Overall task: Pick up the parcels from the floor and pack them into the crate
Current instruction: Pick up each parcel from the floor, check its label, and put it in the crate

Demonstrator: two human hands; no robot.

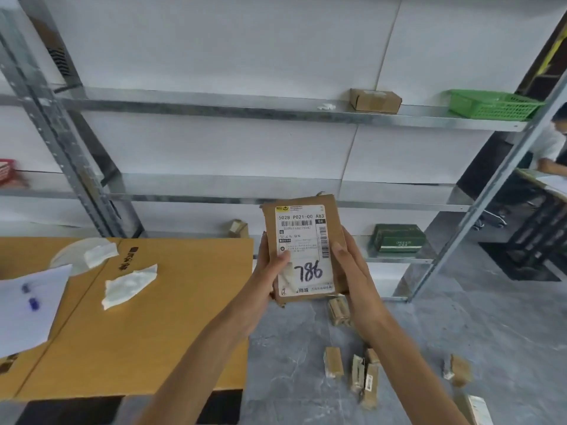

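Observation:
I hold a flat brown cardboard parcel upright in front of me, its white shipping label marked "786" facing me. My left hand grips its left edge with the thumb on the label. My right hand grips its right edge, fingers curled round it. Several small cardboard parcels lie on the grey floor below my arms, one more further right and another just under the held parcel. No crate is plainly in view.
A large flattened cardboard sheet with paper scraps and a white sheet lies at left. Metal shelving spans the back, holding a brown box, a green basket and a green box. A person works at far right.

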